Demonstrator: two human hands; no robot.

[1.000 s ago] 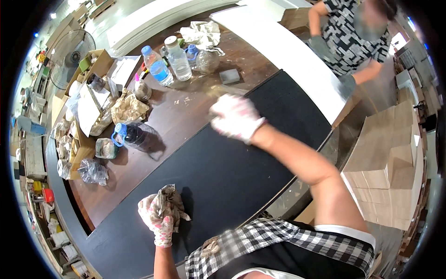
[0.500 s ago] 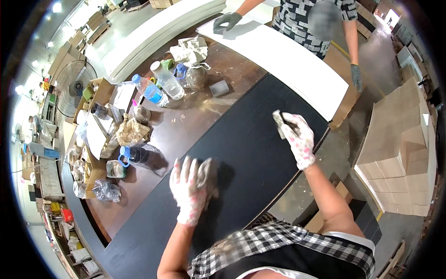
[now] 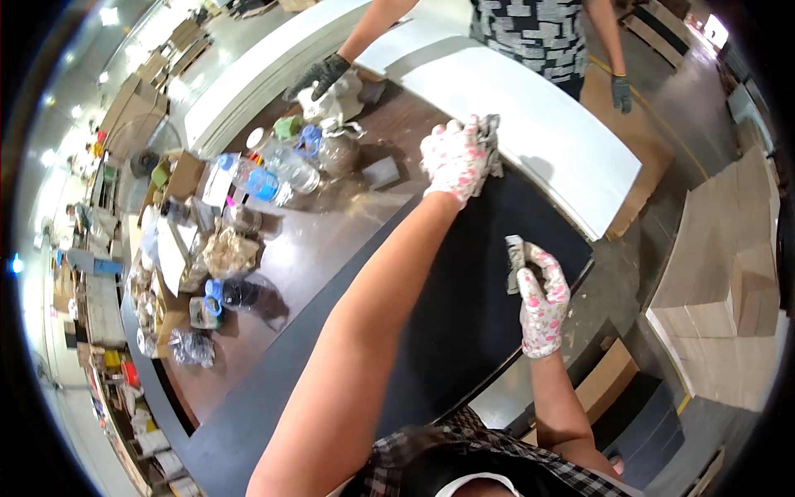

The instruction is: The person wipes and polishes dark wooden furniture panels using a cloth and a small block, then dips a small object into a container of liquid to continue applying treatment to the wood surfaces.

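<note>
Both my hands wear white gloves with pink prints. My left hand (image 3: 452, 164) reaches across to the far end of a long black panel (image 3: 451, 290), beside a white panel. Its fingers are closed on a crumpled grey rag (image 3: 491, 147), pressed down at the black panel's far edge. Nearer to me, over the panel's right part, my right hand (image 3: 545, 300) pinches a small, flat, grey-streaked piece (image 3: 514, 265) between thumb and fingers. What this piece is made of I cannot make out.
A co-worker in grey gloves stands past the white panel (image 3: 530, 108), one hand (image 3: 321, 76) over a crumpled white bag. Bottles (image 3: 257, 178), a small grey block (image 3: 382, 173) and a cluttered box (image 3: 170, 290) stand on the brown table (image 3: 331, 224). Cartons (image 3: 720, 257) are stacked at right.
My left hand has moved far forward and right with the rag to the panel's far end. My right hand has come a little nearer. The co-worker's hand has moved left to the bag.
</note>
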